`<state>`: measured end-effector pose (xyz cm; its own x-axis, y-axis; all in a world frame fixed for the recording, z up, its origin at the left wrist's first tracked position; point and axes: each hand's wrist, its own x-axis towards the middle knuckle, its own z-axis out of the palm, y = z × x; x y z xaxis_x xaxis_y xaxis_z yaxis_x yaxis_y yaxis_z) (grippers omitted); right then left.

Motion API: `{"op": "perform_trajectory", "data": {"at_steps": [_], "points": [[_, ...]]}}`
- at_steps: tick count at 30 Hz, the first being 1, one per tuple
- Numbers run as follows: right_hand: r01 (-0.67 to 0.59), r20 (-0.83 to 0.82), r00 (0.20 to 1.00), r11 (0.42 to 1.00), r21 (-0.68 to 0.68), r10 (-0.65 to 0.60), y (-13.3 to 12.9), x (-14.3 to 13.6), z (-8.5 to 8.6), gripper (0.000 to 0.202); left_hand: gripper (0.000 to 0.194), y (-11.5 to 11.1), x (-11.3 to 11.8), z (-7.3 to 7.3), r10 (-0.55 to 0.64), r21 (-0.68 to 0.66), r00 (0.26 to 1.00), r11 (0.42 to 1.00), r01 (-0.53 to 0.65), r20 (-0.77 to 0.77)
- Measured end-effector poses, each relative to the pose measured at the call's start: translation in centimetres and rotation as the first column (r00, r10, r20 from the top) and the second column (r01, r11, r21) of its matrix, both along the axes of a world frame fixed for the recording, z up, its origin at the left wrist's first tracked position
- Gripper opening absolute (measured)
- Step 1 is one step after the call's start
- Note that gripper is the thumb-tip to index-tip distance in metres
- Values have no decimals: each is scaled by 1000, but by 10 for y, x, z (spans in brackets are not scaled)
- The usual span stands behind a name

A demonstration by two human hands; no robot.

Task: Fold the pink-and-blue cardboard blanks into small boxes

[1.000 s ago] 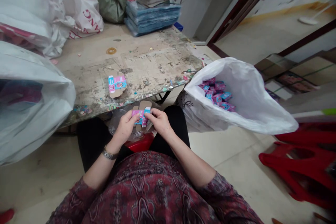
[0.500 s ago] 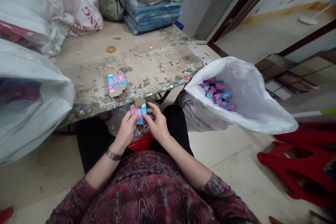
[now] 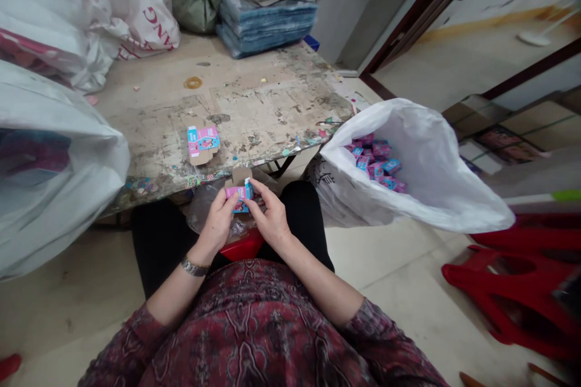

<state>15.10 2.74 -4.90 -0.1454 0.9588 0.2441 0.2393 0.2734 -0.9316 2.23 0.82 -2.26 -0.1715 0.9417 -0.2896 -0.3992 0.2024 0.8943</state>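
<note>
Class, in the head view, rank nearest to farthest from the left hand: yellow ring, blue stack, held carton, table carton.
From the left hand:
1. Held carton: touching it.
2. Table carton: ahead, near the front edge.
3. Yellow ring: farther back, leftward.
4. Blue stack: farthest back, rightward.

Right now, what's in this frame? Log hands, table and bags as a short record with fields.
Left hand: holds small carton, pink and blue
Right hand: touches the small carton's right end
Table: second carton near front edge; tan ring farther back
Right-side bag: white, open, pink-and-blue boxes inside
Left-side bag: white, open, contents unclear
</note>
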Motion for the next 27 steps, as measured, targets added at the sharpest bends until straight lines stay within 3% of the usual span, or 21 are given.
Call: {"op": "perform_trajectory", "data": {"at_steps": [8,15,20,24,27], "points": [[-70,0,998,996,-59,71,1,1,5,34,27,0,-7,-7,-28,12,998,1000,28,-54],[-83,-32,996,992,-94,80,1,2,9,27,46,2,-6,-11,4,-3,998,1000,-4,58],[-119,-58,992,987,-112,113,0,3,11,28,48,6,-6,-3,-5,-102,986,995,21,164],[-143,-68,989,980,-136,134,0,4,9,29,40,5,-11,8,-80,-226,956,963,148,283],[-164,-59,986,977,-133,158,0,5,9,30,32,5,-15,13,-84,-284,946,942,178,314]]}}
